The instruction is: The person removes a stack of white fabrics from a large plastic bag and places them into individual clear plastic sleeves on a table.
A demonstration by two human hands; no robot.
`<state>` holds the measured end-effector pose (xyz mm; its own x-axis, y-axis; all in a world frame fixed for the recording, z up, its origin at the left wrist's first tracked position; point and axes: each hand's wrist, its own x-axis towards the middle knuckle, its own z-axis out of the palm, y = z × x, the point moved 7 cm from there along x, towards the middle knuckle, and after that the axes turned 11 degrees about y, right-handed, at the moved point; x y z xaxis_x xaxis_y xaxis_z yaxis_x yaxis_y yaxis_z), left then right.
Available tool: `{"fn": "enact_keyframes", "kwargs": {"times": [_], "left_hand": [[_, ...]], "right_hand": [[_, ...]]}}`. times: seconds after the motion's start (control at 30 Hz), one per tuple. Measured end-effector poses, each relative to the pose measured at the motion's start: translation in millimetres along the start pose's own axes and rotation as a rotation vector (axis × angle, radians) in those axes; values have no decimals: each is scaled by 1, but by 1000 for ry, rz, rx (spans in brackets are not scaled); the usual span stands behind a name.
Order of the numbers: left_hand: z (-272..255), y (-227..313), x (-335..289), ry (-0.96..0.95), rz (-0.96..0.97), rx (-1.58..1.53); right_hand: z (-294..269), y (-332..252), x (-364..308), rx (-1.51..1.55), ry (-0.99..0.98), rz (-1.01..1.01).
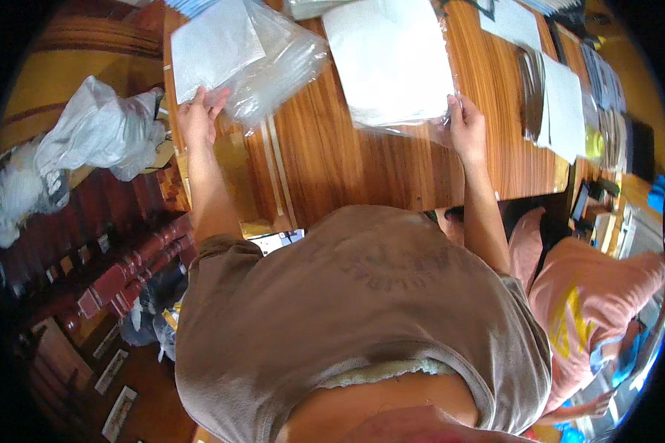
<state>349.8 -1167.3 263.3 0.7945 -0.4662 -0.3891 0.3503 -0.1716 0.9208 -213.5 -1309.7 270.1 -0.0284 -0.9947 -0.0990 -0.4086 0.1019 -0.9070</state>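
My left hand (202, 118) is at the near left of the table, its fingers apart. They touch the near edge of a white sheet (213, 48) and the clear plastic bags (281, 70) stacked beside it. My right hand (466, 127) pinches the near right corner of a clear plastic bag (410, 130). A stack of white sheets (391, 59) lies in or on that bag; I cannot tell which. The bag's clear edge reaches past the sheets on the near and right sides.
A wooden table (347, 173) bears more white sheets (563, 107) in a stack at the right. Crumpled white plastic (100, 129) lies at the left above dark red carved wood (125, 273). Another person in a pink shirt (591, 288) is close on my right.
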Motion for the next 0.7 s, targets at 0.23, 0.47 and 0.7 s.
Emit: {"fn": "enact_keyframes", "kwargs": {"times": [0.23,0.47,0.7], "left_hand": [[25,16,-107,34,492,782],[260,-105,-302,-845,1177,703],[288,-173,-322,-727,1483,917]], "right_hand": [[-37,3,-38,-717,124,-691],[-29,19,-49,-599,-429,-705],[-91,52,-51,-637,-361,-810]]}}
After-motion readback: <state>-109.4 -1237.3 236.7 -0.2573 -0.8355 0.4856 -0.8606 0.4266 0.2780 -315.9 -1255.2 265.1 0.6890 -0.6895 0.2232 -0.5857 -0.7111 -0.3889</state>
